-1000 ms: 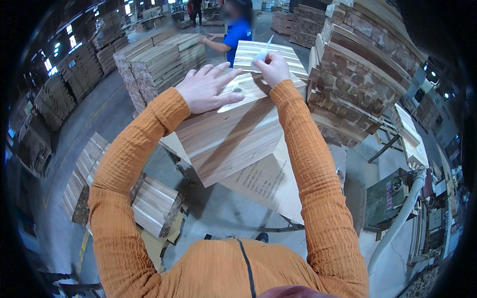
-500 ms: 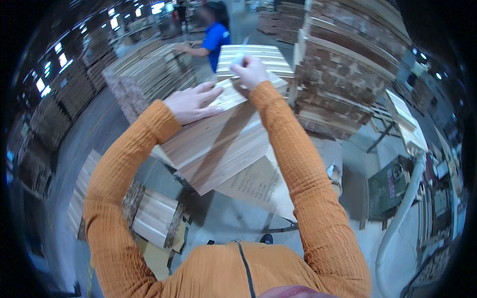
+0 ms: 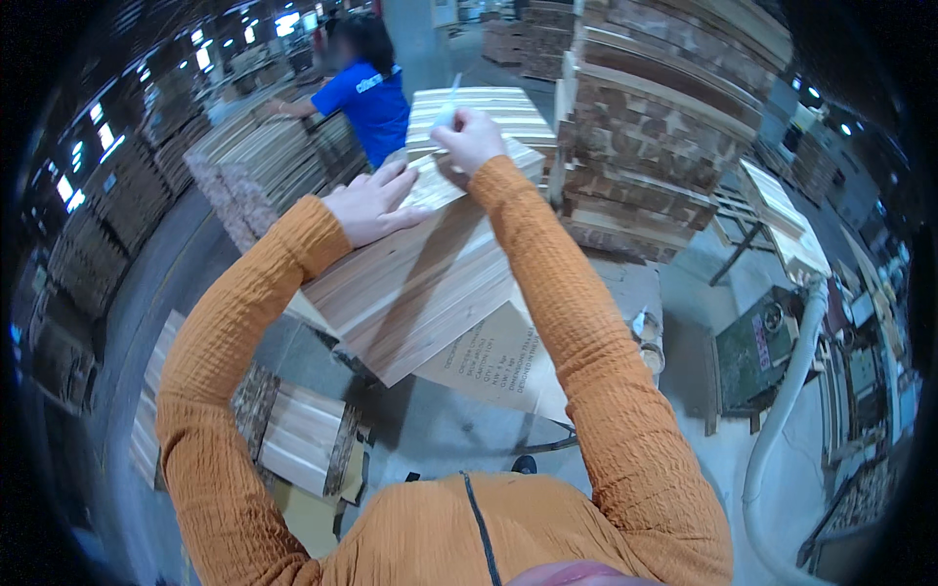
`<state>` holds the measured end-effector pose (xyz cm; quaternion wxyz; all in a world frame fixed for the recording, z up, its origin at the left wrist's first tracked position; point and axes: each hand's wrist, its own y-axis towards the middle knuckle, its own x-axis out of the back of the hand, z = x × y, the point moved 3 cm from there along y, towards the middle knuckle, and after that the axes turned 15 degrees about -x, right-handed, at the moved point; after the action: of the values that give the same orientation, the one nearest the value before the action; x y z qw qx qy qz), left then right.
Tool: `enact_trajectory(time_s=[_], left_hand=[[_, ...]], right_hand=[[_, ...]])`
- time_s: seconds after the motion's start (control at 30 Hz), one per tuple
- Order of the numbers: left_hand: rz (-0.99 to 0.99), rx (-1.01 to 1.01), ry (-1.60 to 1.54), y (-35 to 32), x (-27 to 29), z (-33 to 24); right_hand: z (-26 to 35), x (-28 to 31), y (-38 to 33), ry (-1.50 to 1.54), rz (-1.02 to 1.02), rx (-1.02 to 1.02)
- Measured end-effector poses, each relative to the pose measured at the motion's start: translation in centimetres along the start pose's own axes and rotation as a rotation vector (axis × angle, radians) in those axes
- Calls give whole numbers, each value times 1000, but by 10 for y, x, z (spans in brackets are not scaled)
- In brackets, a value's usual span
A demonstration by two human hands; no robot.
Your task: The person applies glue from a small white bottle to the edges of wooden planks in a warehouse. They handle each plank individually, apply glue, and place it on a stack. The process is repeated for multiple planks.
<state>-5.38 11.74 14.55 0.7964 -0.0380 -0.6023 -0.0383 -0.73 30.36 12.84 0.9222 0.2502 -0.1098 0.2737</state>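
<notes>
A striped wooden panel [image 3: 415, 288] lies tilted across the work surface in front of me, brown along its near part and paler at the far end. My left hand [image 3: 376, 205] rests on its far left edge, fingers spread. Above the pale end, my right hand [image 3: 474, 142] pinches a small whitish bottle [image 3: 447, 115] whose thin tip points up. The fingers hide the bottle's lower part. Under the panel's near right corner shows a printed cardboard sheet [image 3: 489, 361].
A tall wood stack [image 3: 655, 127] stands at the far right, with striped boards [image 3: 479, 103] beyond my hands. A co-worker in a blue shirt [image 3: 366, 107] is by another stack [image 3: 283, 146] at far left. More boards [image 3: 303, 435] lie low left; a pale hose [image 3: 782, 420] runs at right.
The whole view has shifted slightly, so most things sit further left. The co-worker has moved left and looks larger. Both hands keep nearly the same places over the panel.
</notes>
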Motion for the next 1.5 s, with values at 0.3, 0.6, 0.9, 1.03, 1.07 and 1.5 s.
enact_trajectory(time_s=[0.3, 0.6, 0.9, 1.03, 1.07, 1.5], left_hand=[[-343, 225, -795, 6, -2, 76], [17, 257, -629, 53, -35, 63], [-245, 213, -1199, 31, -46, 81], [-114, 252, -883, 46, -44, 70], [-63, 258, -824, 47, -39, 68], [-152, 266, -1043, 38, -59, 78]], right_hand=[[-1, -10, 1, 14, 34, -16], [-4, 1, 6, 54, 33, -15], [0, -11, 4, 61, 43, 1], [-2, -9, 5, 73, 73, -10], [-1, -9, 4, 70, 70, -2], [3, -10, -2, 129, 77, -15]])
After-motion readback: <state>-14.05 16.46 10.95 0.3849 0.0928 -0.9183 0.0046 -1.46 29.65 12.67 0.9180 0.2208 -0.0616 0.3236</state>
